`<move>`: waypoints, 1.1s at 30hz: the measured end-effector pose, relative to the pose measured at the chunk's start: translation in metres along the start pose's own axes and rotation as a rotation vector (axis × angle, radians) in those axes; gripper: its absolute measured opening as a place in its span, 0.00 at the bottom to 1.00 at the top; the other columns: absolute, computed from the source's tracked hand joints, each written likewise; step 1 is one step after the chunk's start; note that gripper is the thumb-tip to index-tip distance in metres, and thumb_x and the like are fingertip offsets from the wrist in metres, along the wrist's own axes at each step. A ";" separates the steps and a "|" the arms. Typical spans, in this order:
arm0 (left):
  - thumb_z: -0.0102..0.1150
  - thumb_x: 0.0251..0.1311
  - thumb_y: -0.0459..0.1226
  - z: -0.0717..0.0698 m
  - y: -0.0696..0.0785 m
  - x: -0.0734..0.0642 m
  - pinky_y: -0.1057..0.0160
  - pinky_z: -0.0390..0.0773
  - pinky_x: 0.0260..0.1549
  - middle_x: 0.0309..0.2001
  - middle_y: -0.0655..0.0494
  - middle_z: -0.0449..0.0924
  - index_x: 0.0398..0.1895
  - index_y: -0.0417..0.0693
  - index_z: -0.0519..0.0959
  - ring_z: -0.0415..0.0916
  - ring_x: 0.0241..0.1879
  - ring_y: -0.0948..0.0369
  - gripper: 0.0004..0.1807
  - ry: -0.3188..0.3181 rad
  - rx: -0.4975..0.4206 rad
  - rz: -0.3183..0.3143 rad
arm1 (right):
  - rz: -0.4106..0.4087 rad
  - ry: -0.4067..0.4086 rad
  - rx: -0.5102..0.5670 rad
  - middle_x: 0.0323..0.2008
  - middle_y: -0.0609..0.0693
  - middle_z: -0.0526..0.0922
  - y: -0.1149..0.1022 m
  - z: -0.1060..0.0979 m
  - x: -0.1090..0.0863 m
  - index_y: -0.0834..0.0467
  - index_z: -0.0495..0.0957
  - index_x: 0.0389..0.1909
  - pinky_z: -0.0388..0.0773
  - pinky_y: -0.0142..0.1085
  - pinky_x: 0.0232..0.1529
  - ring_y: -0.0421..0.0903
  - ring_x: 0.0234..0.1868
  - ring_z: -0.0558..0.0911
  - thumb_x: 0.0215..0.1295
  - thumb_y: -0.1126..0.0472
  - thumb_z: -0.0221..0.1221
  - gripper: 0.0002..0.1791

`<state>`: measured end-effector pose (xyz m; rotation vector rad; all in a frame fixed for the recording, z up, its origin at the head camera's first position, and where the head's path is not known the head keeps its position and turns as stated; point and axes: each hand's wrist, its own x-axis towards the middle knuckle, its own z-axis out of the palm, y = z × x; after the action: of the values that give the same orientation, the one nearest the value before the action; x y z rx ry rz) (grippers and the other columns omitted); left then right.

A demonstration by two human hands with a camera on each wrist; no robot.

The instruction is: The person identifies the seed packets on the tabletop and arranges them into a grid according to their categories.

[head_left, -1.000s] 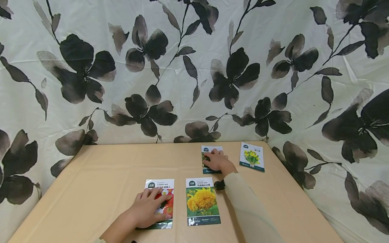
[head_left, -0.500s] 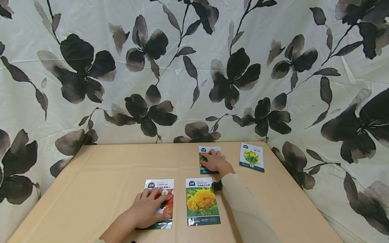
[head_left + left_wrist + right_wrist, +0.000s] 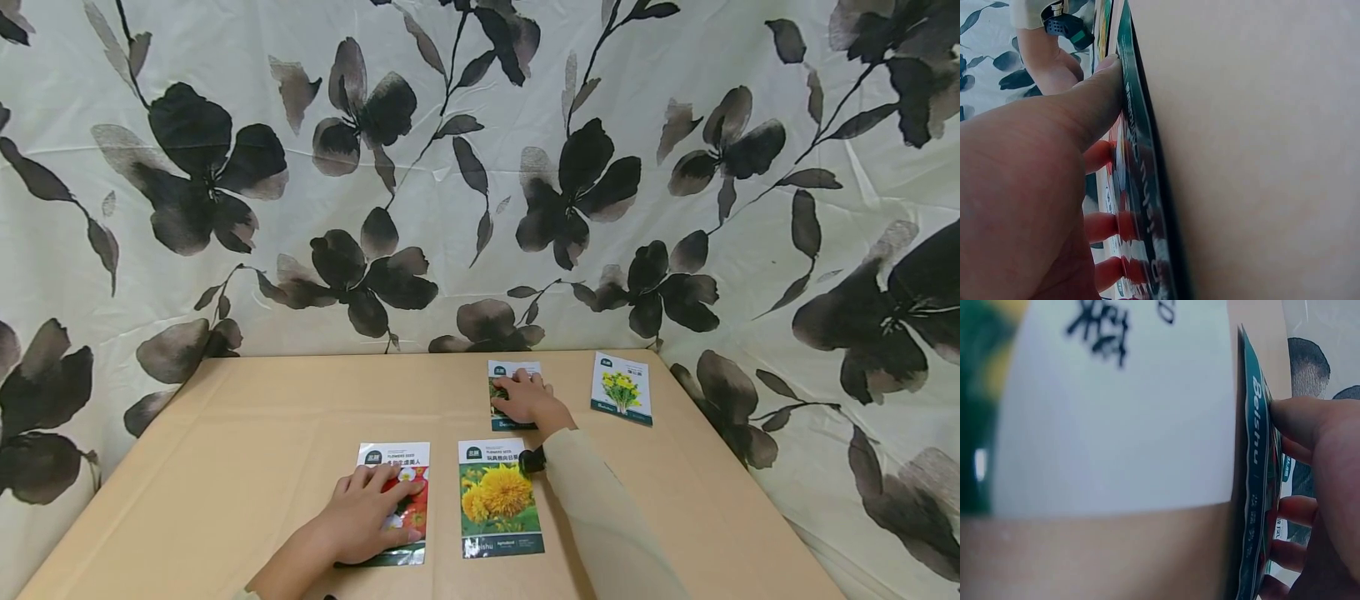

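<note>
My left hand rests on a seed packet with red flowers, fingers spread over its picture. In the left wrist view the fingertips and thumb touch the face of that packet. At the table's far side my right hand presses its fingertips on another seed packet, covering most of the picture. The right wrist view shows the dark green lower band of this packet under the thumb. Between the hands lies a packet with yellow double flowers, face up.
A seed packet with small yellow blooms lies slightly turned at the table's back right corner. The light wood-coloured table ends at a white curtain with dark flowers. The right sleeve passes beside the yellow-flower packet.
My right hand has slid the far packet a little to the left, with the movement slowing. The left hand and the other packets have stayed in place.
</note>
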<state>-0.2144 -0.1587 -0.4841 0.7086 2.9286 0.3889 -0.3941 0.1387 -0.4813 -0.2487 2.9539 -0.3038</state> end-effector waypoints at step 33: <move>0.50 0.47 0.72 -0.002 0.004 0.001 0.39 0.60 0.51 0.66 0.51 0.62 0.63 0.74 0.68 0.58 0.59 0.48 0.38 -0.010 0.020 -0.002 | 0.022 0.000 0.001 0.66 0.51 0.60 -0.012 0.003 0.000 0.33 0.62 0.65 0.57 0.57 0.59 0.57 0.64 0.59 0.66 0.35 0.47 0.27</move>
<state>-0.2134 -0.1553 -0.4813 0.7084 2.9274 0.3561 -0.3920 0.1270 -0.4815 -0.2160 2.9540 -0.3025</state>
